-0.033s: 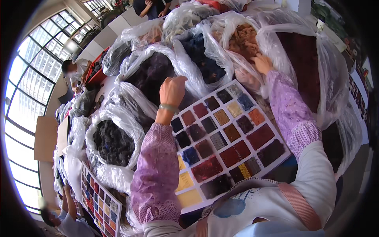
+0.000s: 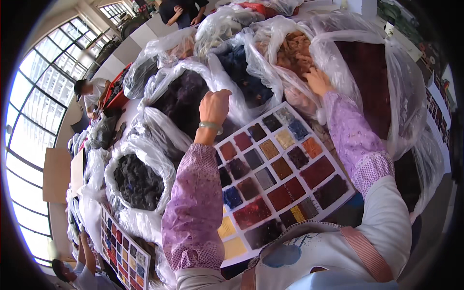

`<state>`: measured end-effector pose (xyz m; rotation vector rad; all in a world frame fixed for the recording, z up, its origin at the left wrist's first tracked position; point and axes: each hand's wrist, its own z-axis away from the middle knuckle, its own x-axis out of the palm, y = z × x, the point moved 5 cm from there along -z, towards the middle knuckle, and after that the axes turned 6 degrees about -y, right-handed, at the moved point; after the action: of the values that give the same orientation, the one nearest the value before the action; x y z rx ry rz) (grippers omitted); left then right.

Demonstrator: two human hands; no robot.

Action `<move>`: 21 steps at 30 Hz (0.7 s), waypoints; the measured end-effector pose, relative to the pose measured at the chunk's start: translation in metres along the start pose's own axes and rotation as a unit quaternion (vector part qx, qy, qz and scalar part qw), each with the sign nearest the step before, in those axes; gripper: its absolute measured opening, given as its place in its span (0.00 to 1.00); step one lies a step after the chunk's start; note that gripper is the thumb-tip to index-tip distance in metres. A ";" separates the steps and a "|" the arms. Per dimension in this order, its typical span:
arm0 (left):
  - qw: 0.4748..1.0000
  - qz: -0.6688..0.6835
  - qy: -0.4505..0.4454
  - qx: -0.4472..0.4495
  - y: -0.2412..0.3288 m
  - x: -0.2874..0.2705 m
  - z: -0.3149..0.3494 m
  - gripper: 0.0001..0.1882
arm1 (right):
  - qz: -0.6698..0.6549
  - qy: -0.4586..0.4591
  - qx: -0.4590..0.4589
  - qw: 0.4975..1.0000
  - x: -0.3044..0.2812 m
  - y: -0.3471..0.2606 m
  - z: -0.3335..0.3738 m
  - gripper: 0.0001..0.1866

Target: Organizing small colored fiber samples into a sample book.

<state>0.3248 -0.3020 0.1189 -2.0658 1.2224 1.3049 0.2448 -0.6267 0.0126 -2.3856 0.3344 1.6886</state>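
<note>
My left hand point(image 2: 214, 108) hovers over the top left corner of a white sample board point(image 2: 270, 193), its fingers curled together. Anything they hold is hidden. Rectangular patches of coloured fibre cover the board in a grid: reds, browns, blues, blacks, yellows and orange. My right hand point(image 2: 319, 81) reaches to the mouth of a clear plastic bag, with its bent fingertips at the loose orange fibre point(image 2: 295, 50). Bags of dark purple fibre point(image 2: 183, 96) and navy fibre point(image 2: 246, 70) stand beyond my left hand. To the right of my right hand is a bag of dark red fibre point(image 2: 365, 82).
A bag of charcoal fibre point(image 2: 137, 181) stands at the left. A second sample board point(image 2: 123, 251) leans near a person point(image 2: 82, 270) at the lower left. Another person point(image 2: 92, 94) is by a red container point(image 2: 118, 96); a person in dark clothing point(image 2: 183, 12) stands at the far side.
The whole view has shifted slightly. My left hand and the sample board appear a little further right and the board lower. My right hand stays at the orange fibre.
</note>
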 end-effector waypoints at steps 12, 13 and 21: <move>0.966 -0.227 -0.116 -0.040 -0.034 0.137 -0.111 0.06 | -0.041 0.117 -0.006 0.992 -0.064 0.030 -0.062 0.07; 0.981 -0.175 -0.065 -0.060 -0.034 0.125 -0.112 0.07 | 0.006 0.080 0.008 0.997 -0.047 0.038 -0.074 0.07; 0.981 -0.019 0.004 -0.193 -0.040 0.036 -0.109 0.14 | -0.056 0.187 -0.090 0.977 -0.052 0.059 -0.067 0.11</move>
<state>0.4212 -0.3743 0.1358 -2.3426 0.9842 1.6210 0.2704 -0.6988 0.0816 -2.7966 0.1006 1.2646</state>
